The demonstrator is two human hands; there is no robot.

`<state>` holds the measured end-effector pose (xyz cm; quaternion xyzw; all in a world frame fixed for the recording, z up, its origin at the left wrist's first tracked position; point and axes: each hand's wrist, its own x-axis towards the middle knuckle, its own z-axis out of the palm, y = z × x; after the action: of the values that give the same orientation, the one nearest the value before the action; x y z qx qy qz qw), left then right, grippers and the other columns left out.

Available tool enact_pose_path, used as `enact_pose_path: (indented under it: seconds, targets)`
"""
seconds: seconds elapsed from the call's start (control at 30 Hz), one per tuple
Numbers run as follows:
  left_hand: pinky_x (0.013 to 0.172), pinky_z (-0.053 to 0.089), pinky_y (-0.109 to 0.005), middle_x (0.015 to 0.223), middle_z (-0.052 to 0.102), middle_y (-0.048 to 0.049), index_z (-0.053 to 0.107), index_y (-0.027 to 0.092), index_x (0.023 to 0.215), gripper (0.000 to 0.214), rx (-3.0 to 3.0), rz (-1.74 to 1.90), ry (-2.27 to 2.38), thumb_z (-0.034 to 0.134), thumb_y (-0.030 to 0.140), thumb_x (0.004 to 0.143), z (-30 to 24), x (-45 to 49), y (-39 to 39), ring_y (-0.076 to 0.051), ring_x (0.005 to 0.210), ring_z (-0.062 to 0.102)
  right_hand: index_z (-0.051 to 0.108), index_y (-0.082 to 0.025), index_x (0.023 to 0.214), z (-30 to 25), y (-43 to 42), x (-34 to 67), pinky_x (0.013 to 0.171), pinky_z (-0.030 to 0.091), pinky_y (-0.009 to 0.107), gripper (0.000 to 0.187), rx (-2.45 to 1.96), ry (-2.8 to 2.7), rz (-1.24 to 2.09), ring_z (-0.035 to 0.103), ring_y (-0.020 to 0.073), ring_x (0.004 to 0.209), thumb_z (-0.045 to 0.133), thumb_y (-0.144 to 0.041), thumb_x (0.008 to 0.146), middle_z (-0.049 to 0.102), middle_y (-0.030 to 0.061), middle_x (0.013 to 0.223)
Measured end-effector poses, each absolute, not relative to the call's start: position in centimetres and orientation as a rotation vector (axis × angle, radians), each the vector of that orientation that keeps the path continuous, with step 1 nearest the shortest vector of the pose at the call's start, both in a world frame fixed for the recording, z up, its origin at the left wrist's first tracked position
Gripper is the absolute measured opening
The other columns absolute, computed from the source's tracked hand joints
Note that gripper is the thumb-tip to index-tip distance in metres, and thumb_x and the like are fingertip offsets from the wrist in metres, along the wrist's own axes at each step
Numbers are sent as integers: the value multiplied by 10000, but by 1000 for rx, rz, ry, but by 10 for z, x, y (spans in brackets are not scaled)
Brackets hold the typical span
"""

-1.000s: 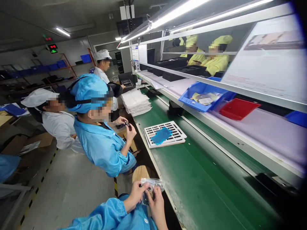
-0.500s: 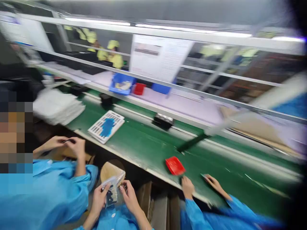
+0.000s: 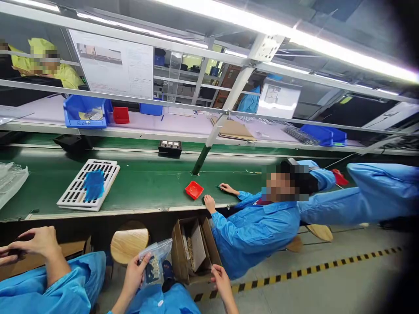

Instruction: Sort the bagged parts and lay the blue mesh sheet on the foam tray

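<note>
My left hand (image 3: 135,272) is closed on a clear plastic bag (image 3: 155,261) with small dark parts inside, held up over my lap. My right hand (image 3: 220,277) is off the bag and rests on the edge of an open cardboard box (image 3: 193,249) on the floor; its fingers look loosely spread with nothing in them. Blue sleeves cover both my arms.
A green conveyor belt (image 3: 153,183) carries a white grid tray (image 3: 89,183) with a blue cloth and a small red tray (image 3: 194,189). A co-worker in blue (image 3: 262,222) sits right, hands by the red tray. Another person's hands (image 3: 29,244) are at left. A wooden stool (image 3: 129,244) stands close.
The view swung right along the line. My right hand let go of the bag and moved onto the cardboard box; my left hand kept the bag.
</note>
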<state>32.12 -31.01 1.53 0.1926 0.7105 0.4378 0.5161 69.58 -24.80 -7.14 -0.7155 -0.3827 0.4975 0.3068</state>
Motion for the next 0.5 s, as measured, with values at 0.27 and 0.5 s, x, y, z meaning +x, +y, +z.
enact_pose_path:
  seconds: [0.27,0.5]
  targets:
    - [336,273,-224,333,410,57,779,127,901,970,432,1134,1713,724,1015,515,15,338,-321,-115,309,345,645,-153,953,-60,-221,695,465,429,196,290,-2011,-1020,1402,551,79,522,695,-428,1031,632,-46,737]
    - [343,276,-234,435,515,25,801,85,912,1034,171,1441,1856,731,1026,490,17,337,-353,-106,335,391,662,-158,1106,-28,-130,465,545,492,234,269,-1338,-1853,1733,528,87,546,700,-409,1015,645,-37,793]
